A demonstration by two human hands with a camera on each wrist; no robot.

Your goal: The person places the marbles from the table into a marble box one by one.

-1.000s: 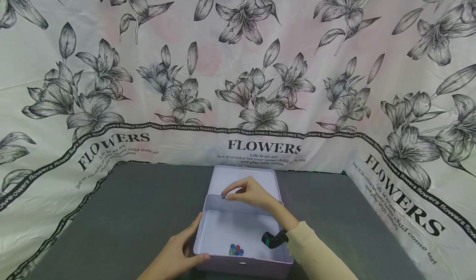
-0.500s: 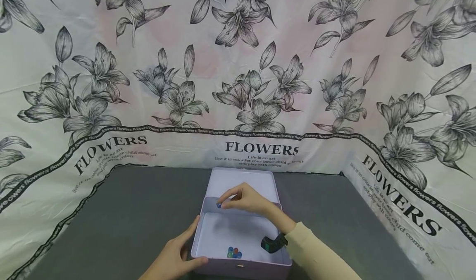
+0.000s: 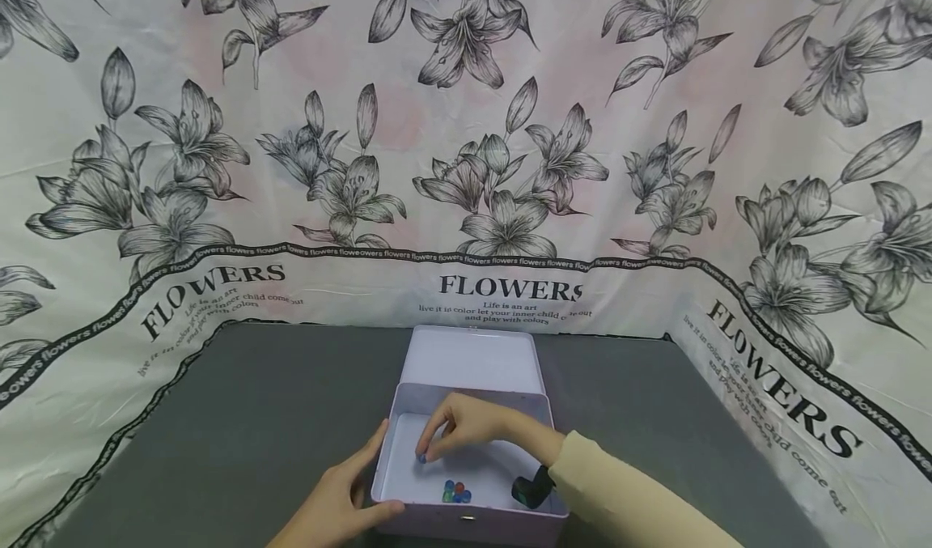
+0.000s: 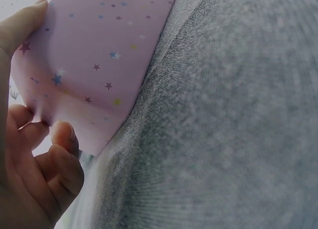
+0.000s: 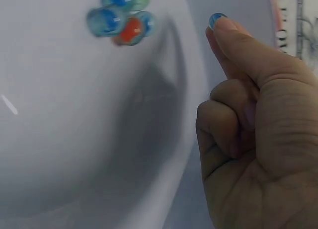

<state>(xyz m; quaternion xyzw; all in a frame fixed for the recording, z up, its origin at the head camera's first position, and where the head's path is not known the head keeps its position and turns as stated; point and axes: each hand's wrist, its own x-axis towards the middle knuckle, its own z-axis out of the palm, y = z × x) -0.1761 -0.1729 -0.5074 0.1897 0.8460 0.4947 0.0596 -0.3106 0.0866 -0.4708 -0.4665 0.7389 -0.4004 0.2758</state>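
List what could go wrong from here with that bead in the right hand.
The blue bead is pinched just at the fingertips of the right hand, so it could slip and roll across the floor of the box. The loose beads bunched near the front wall might scatter if knocked. The left hand is on the near left corner; a jerk there could set them rolling.

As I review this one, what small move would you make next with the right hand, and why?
I'd probably lower the blue marble to rest on the floor of the box and let go. The right grip pinches it inside the open box, apart from the cluster of marbles near the front wall. Whether it already touches the floor, I can't tell.
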